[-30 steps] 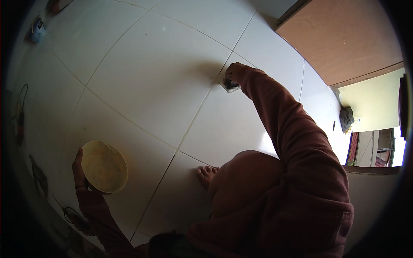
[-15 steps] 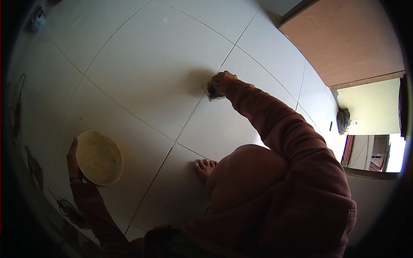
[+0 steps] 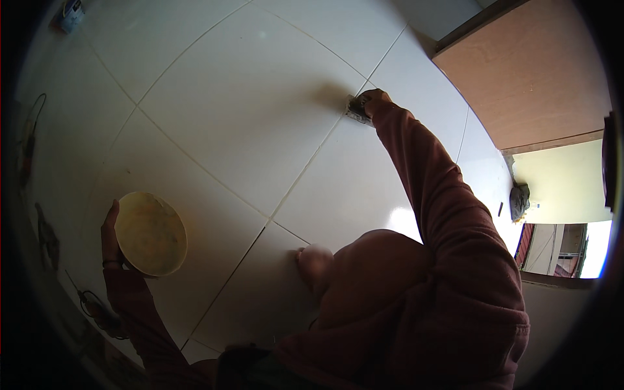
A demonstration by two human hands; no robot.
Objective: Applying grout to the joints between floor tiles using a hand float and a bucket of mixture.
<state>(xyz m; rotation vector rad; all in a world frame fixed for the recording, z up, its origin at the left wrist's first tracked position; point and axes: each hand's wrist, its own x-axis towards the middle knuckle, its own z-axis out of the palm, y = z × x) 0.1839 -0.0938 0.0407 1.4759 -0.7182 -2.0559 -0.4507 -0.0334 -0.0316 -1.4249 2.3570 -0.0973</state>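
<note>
My left hand [image 3: 110, 235] grips the rim and side of a round pale-yellow bowl [image 3: 152, 235], tilted so that its inside shows thin smears. Out at the end of my stretched arm, my right hand [image 3: 377, 99] is closed on a flat scraper [image 3: 356, 110] with whitish residue on its blade. The blade rests on a joint between white floor tiles [image 3: 234, 136], just short of where two joints cross. Towards me the joint [image 3: 305, 170] looks pale; nearer still, a stretch [image 3: 234, 275] is dark. The scraper's handle is hidden by my fingers.
My bare foot [image 3: 313, 263] and bent knee [image 3: 377, 273] are close by. Corded tools [image 3: 97, 313] lie along the left, with a blue container [image 3: 70, 16] at the far left. A brown wooden panel [image 3: 526, 71] and a dark bag [image 3: 519, 201] stand at right.
My right hand has slid the scraper farther away and to the right along the joint. The bowl in my left hand has stayed nearly in place.
</note>
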